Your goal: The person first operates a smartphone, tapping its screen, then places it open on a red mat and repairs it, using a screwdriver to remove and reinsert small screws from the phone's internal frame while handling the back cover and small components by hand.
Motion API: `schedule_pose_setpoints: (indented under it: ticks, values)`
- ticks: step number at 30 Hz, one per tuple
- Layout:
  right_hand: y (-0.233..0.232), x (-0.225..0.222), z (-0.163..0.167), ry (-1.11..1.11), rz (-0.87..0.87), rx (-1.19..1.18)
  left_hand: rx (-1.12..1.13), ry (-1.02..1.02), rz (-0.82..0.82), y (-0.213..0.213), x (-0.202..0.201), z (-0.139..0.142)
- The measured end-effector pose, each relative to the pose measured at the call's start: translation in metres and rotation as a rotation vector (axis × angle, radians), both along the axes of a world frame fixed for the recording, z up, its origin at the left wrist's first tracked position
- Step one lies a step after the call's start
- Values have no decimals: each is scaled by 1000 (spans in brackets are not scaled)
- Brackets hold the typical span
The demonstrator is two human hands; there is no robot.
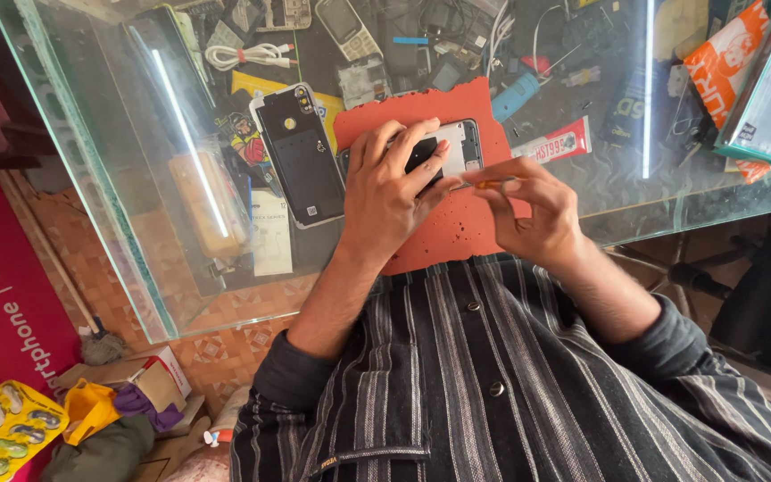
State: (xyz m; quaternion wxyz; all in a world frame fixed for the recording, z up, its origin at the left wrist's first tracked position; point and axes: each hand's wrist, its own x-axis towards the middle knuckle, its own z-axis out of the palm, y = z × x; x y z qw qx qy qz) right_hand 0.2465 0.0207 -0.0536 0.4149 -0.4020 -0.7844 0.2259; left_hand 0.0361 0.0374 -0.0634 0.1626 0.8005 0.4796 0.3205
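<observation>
Striped shirt sleeves (pixel 493 384) are seen lowest. An opened phone (pixel 452 147), its grey insides bared, is pressed onto the red mat (pixel 443 223) on the glass table (pixel 136 223) by the left hand (pixel 390 192). A thin orange-handled tool (pixel 491 184) is pinched by the right hand (pixel 533 210). A black back cover (pixel 301 156) lies beside.

Dark shirt (pixel 510 384) with pale vertical stripes, round dark buttons, chest pocket with small tag; dark sleeves pushed up both forearms.

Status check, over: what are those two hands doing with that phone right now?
Left hand clamps opened phone on red mat. Right hand pinches thin orange-handled tool at phone's edge. Removed back cover lies alongside left, clear.
</observation>
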Motion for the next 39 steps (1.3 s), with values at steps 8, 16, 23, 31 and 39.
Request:
schedule_pose_setpoints:
  ticks: [8,16,23,31,39]
  values:
    - [-2,1,-9,66,4,97,-6,11,-2,0,-1,-1]
    - [2,-6,1,39,-4,133,-16,2,-15,0,-1,0]
    - [-3,-8,-1,69,20,87,17,17,7,-1,0,-1]
    - [-6,-2,-10,41,16,95,29,11,9,0,1,1]
    - [-4,0,-24,33,-50,177,29,-246,250,-2,-20,6]
